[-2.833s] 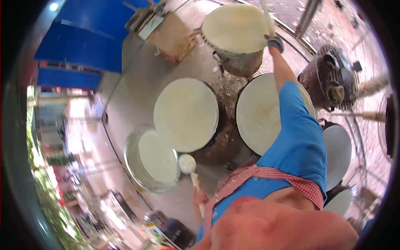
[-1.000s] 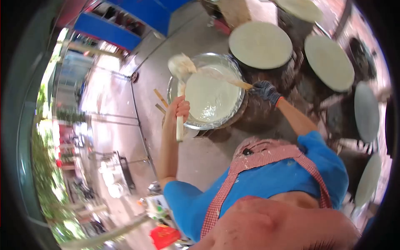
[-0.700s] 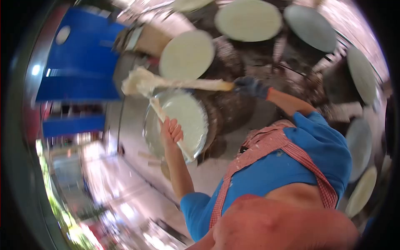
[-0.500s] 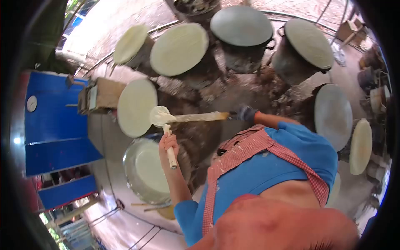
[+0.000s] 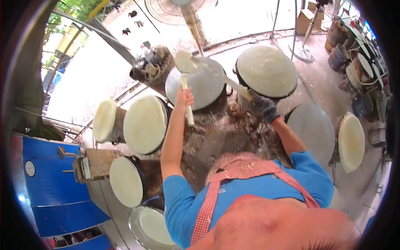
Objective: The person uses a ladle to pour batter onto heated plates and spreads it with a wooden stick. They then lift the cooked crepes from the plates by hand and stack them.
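Observation:
My left hand [image 5: 185, 99] is wrapped round the pale handle of a ladle [image 5: 185, 62], raised over a bare grey griddle [image 5: 208, 85]. White batter coats the ladle's bowl. In a dark striped glove, my right hand [image 5: 266, 107] grips the wooden end of a long spatula [image 5: 236, 86]. Its pale, batter-smeared blade reaches left to the ladle's bowl and is blurred by motion. Just beyond my right hand, a round griddle carries a spread sheet of batter [image 5: 267, 71].
More batter-covered griddles stand at left [image 5: 146, 125], [image 5: 126, 182], with a large metal basin [image 5: 134, 225] of batter below them. A bare griddle [image 5: 311, 135] and one with a pale flatbread [image 5: 351, 141] are at right. A fan [image 5: 189, 18] stands at the back; pots [image 5: 339, 56] line the right.
Both hands, with the ladle and spatula, have moved away from the batter basin to over the bare griddle at the back. The view has turned with them.

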### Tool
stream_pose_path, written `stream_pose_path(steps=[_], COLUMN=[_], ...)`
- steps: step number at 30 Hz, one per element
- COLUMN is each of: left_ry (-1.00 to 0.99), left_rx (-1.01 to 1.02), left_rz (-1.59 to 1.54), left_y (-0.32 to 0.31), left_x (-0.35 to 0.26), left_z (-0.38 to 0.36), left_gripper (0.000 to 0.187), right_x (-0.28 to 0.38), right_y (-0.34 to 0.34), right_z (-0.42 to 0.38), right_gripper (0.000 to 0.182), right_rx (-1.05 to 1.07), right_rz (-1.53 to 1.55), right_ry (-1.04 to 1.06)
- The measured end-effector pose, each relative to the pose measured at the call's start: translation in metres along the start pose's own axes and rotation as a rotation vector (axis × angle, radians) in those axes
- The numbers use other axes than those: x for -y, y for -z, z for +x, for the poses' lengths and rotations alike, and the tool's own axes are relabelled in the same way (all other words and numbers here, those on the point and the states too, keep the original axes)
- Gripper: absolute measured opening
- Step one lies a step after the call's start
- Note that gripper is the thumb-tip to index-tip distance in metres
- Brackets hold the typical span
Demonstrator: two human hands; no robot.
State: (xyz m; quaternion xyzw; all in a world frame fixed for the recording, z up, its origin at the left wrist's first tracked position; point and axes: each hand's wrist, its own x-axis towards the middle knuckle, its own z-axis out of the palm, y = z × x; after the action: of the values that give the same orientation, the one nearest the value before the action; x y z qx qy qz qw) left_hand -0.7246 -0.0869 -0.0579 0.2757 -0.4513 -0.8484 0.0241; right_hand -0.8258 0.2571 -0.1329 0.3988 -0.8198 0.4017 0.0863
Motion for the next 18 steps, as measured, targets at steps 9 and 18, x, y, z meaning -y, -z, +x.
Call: stream_pose_path(steps=[9,18], left_ry=[-0.229,-0.891], left_rx=[-0.538,-0.487], left_rz=[1.258,0.994], left_y=[0.033,0.054], left_x=[0.014,-0.044], left_z=[0.103,0.103], left_gripper=[0.065,0.065], right_x=[-0.041,-0.046], right_y=[-0.075,-0.160], right_z=[0.060,0.099], right_gripper=[0.023,0.029], right_rx=[0.094,0.250], right_rz=[0.319,-0.470], right_ry=[-0.446,-0.411])
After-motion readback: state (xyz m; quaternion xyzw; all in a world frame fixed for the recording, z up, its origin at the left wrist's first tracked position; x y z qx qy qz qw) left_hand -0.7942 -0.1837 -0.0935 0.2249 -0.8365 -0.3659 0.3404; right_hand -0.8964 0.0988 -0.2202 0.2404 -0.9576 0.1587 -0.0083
